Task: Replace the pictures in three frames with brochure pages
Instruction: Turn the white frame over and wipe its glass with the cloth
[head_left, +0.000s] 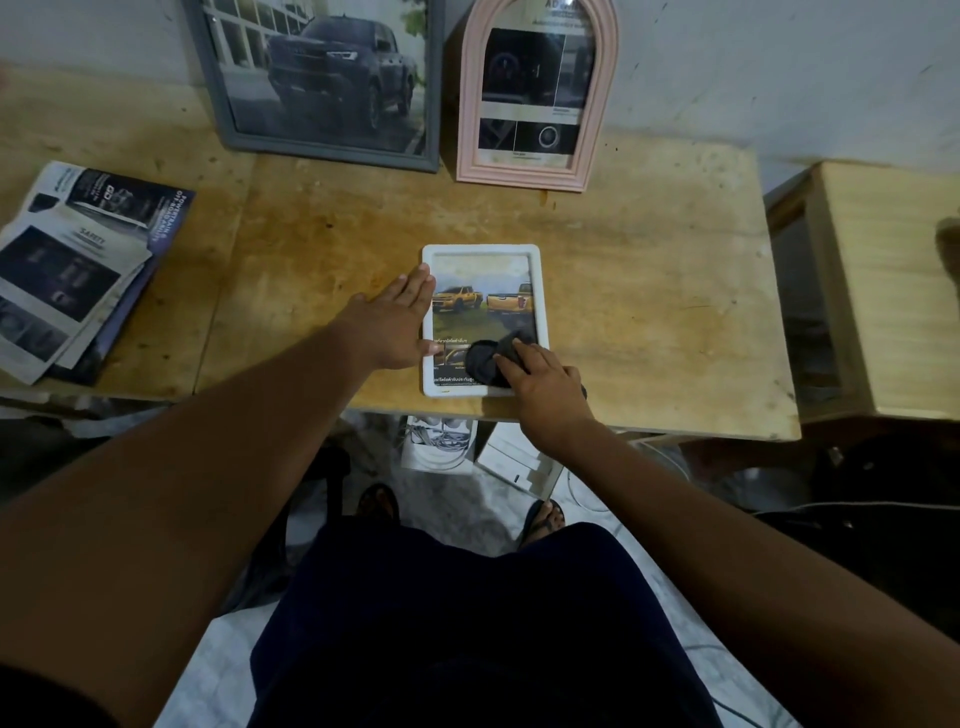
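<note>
A white frame (541, 291) lies flat near the front edge of the wooden table (649, 312), showing a brochure page with yellow pickup trucks. My left hand (396, 319) lies flat with straight fingers against the frame's left edge. My right hand (543, 382) presses a crumpled black cloth (485, 361) onto the lower part of the frame's glass. A grey frame (236, 130) with a dark truck picture and a pink arched frame (519, 174) with a brochure page lean against the wall at the back.
A stack of brochure pages (78, 265) lies at the table's left end. A light wooden box (883, 291) stands to the right of the table. Papers and white pieces (441, 441) lie on the floor under the table edge, by my feet.
</note>
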